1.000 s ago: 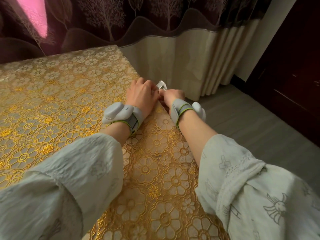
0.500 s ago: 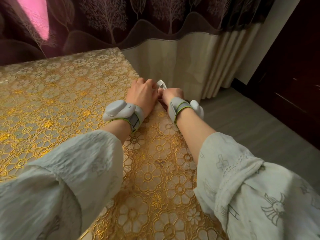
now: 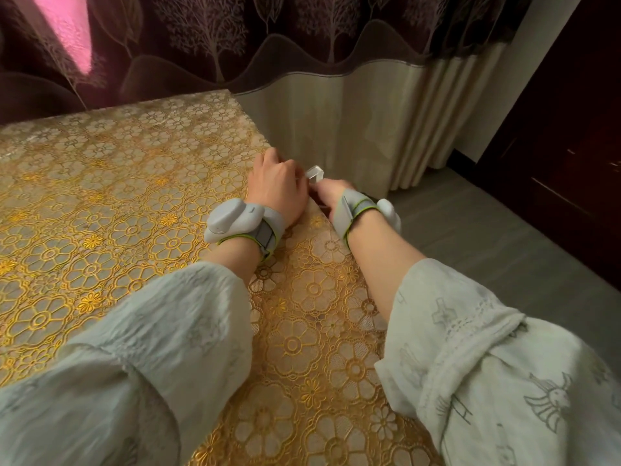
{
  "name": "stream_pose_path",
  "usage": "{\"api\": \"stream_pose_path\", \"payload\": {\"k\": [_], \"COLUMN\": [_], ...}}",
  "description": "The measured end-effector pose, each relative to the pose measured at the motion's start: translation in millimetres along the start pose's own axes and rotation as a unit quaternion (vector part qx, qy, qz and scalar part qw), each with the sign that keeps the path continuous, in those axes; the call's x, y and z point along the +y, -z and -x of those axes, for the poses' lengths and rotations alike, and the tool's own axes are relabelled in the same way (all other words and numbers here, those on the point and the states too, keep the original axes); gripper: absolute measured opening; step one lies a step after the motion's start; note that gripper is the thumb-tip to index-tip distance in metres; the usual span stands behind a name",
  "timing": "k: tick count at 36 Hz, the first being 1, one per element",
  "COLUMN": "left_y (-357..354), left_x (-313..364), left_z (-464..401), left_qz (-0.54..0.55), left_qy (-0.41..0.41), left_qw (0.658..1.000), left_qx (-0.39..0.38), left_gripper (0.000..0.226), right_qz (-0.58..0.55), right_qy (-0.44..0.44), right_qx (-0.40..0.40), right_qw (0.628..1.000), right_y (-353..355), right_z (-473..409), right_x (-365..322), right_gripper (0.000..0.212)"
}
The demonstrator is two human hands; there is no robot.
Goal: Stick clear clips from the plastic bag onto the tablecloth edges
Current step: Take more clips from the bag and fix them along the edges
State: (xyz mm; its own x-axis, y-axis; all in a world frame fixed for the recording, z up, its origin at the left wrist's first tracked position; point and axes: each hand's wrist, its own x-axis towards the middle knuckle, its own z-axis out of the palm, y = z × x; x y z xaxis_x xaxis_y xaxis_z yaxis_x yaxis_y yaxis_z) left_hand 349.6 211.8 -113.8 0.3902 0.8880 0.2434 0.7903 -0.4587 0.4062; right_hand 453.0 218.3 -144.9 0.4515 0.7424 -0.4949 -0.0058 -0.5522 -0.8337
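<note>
A gold floral tablecloth covers the table, and its right edge runs from the far corner toward me. At that edge a clear clip stands up between my two hands. My left hand rests knuckles-up on the cloth with its fingers curled against the clip. My right hand is just beyond the edge and pinches the clip from the right. Both fingertips are hidden behind the hands. No plastic bag is in view.
A dark curtain with a cream lower band hangs close behind the table's far right corner. Grey floor lies to the right of the table, and dark wooden furniture stands at the far right. Both wrists carry grey strapped devices.
Both hands stay together on the clip at the cloth's edge. The view has shifted slightly; the hands themselves have barely moved.
</note>
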Motion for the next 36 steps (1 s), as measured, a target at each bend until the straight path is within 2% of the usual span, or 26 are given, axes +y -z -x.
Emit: {"api": "stream_pose_path", "payload": {"k": [5,12,15,19,22,24,26,30,33,36], "left_y": [2,5,9,16,23,27,28,27,30,30], "left_x": [0,1,-1,-10,-21,-27,-29,-28,-26,-25], "left_z": [0,2,7,19,28,34,36,36,38,38], "left_qz": [0.020,0.023,0.008,0.002,0.008,0.003,-0.010,-0.048,-0.055,-0.044], "left_qy": [0.006,0.017,0.013,-0.041,-0.096,-0.130,-0.149,-0.136,-0.137,-0.128], "left_qw": [1.000,0.999,1.000,0.998,0.993,0.988,0.985,0.984,0.984,0.985], "left_qx": [-0.006,-0.022,-0.025,-0.038,-0.072,-0.082,-0.083,-0.100,-0.098,-0.104], "left_gripper": [0.030,0.038,0.041,0.038,0.036,0.048,0.062,0.045,0.041,0.039], "right_qz": [0.001,-0.005,0.004,-0.006,-0.067,-0.125,-0.120,-0.133,-0.135,-0.175], "right_qy": [0.027,0.028,0.039,0.039,0.042,0.028,0.030,0.030,0.024,0.017], "right_qx": [-0.063,-0.068,-0.044,-0.020,0.005,0.031,0.044,0.078,0.072,0.066], "right_qw": [0.998,0.997,0.998,0.999,0.997,0.991,0.991,0.988,0.988,0.982], "right_y": [10,10,6,6,10,7,4,0,2,5], "right_z": [6,7,10,19,33,36,36,29,37,44], "right_x": [3,5,2,0,4,2,0,4,1,0], "right_gripper": [0.033,0.033,0.034,0.035,0.024,0.013,0.019,0.033,0.016,0.023]}}
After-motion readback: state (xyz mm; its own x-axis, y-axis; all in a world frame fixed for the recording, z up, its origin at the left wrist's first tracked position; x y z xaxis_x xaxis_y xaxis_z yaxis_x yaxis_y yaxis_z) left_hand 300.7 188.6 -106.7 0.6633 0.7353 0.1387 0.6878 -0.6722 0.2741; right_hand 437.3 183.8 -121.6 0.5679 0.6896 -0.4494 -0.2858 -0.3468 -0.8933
